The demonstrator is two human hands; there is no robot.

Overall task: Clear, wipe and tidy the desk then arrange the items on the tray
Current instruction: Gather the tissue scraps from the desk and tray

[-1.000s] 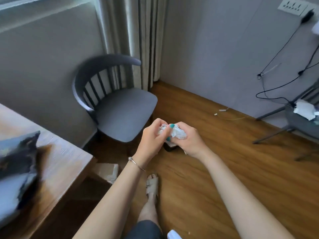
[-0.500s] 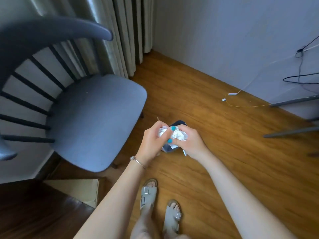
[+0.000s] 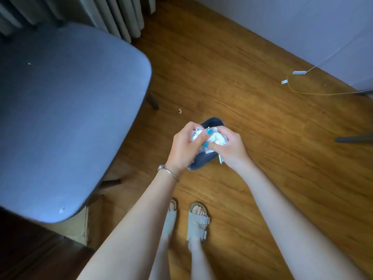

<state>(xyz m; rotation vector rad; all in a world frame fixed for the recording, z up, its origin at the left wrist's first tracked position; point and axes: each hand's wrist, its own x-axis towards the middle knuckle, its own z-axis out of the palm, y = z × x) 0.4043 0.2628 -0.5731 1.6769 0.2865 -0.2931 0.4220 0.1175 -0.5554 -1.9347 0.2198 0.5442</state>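
Both hands meet over the wooden floor point(image 3: 252, 122), closed together around a crumpled white wad of tissue point(image 3: 217, 138): the left hand point(image 3: 184, 146) wraps it from the left with thumb and a finger pressed across the top, and the right hand point(image 3: 230, 147) cups it from the right, fingers curled in tight. Directly beneath them, mostly hidden, sits a small dark bin point(image 3: 203, 160) on the floor; only its far rim and a near part of its lining show, so I cannot tell how full it is. A grey chair point(image 3: 66, 110) fills the left of the view, its seat edge close to the left forearm, and the person's sandalled feet point(image 3: 198, 221) stand just near of the bin. The desk and tray are out of view. I judge this to be the disposal step of clearing the desk, with the wad being compressed before it is dropped. The main risk is a miss: the bin mouth looks small and is covered by the hands, so a release off centre could send the wad onto the floor. Loose shreds may also break away, since a strip hangs below the right hand and a pale crumb point(image 3: 180, 111) already lies farther off.
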